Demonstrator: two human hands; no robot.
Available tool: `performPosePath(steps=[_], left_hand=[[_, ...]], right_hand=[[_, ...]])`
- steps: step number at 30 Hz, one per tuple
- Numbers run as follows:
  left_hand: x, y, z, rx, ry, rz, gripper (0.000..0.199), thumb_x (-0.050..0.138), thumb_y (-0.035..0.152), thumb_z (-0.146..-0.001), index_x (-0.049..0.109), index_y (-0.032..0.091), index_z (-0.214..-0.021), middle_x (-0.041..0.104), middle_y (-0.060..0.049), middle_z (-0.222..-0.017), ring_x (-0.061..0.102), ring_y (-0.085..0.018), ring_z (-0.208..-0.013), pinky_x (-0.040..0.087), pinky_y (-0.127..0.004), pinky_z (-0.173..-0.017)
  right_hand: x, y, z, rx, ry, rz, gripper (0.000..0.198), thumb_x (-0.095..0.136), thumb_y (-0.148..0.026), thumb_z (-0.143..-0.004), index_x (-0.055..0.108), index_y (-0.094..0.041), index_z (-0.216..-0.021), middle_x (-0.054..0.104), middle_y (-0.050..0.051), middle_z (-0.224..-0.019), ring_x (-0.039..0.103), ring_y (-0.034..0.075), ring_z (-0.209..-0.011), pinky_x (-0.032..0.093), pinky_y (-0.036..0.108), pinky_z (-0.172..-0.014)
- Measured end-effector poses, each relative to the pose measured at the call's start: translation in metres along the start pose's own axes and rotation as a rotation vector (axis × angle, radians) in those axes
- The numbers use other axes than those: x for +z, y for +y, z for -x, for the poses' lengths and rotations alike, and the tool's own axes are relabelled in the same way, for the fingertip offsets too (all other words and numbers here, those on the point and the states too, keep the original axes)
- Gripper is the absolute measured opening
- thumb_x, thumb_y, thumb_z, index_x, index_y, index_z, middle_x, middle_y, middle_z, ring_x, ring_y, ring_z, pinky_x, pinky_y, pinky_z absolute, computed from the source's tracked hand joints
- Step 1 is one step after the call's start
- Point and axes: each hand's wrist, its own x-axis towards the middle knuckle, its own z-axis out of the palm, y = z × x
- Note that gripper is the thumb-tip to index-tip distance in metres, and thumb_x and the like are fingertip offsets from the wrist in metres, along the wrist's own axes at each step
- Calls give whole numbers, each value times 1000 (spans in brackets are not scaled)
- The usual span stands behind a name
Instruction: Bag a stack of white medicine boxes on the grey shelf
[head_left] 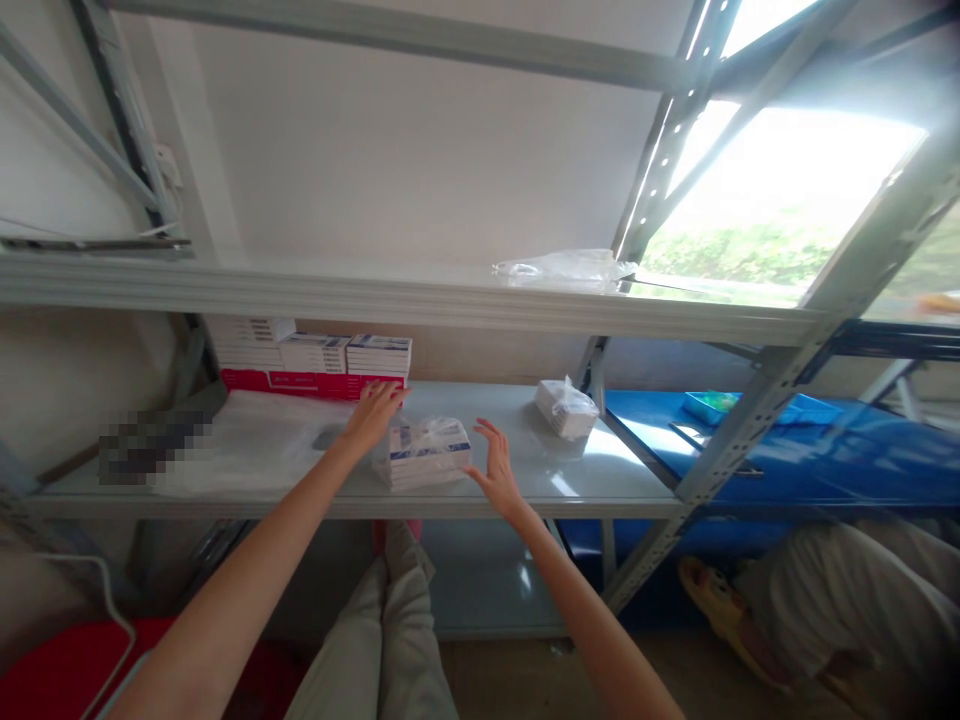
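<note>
On the far left of the grey shelf (585, 470) there is a blurred dark patch, can't tell what it is, and next to it a clear plastic sheet (255, 440) lies flat. Behind the sheet, at the back, stacks of white boxes (315, 352) sit on red boxes (300, 383). The left hand (373, 412) is stretched fwd, fingers spread flat, holding nothing; fingertips are at the red boxes and the hand is just left of the wrapped pack of boxes (427, 452). This pack sits near the front edge of the shelf, approx. in the middle, btw. both hands. The right hand (496, 468) is open w/ fingers wide, just right of the pack, not gripping it. Further right a smaller white bagged packet (566, 408) lies on the same shelf, well apart. On the upper shelf lies a clear plastic bag (562, 268). At far right is a blue shelf (862, 450) w/ a blue tray (750, 407).
</note>
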Motion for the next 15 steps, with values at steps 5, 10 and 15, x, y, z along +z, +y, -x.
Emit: performPosePath(steps=[5,10,15], left_hand=[[-10,53,49,-182,332,-4,29,41,5,-76,59,19,-95,55,-10,-109,49,-26,-106,35,-43,-95],[13,104,114,-307,418,257,15,40,14,-79,53,20,-79,53,-7,-92,52,-24,-96,40,-40,-89],[41,116,137,-301,71,546,16,41,16,-77,54,22,-72,58,-4,-80,58,-21,-83,46,-35,-81]], right_hand=[[11,36,-37,249,-359,-557,106,77,-36,-61,14,-23,-145,35,17,-142,40,24,-127,40,43,-97],[21,32,-41,325,-445,-759,121,84,-27,-47,14,-19,-145,57,11,-118,59,20,-101,47,37,-88],[9,13,13,310,-241,-459,122,85,-32,-47,14,-19,-146,52,14,-126,53,25,-112,39,42,-97]])
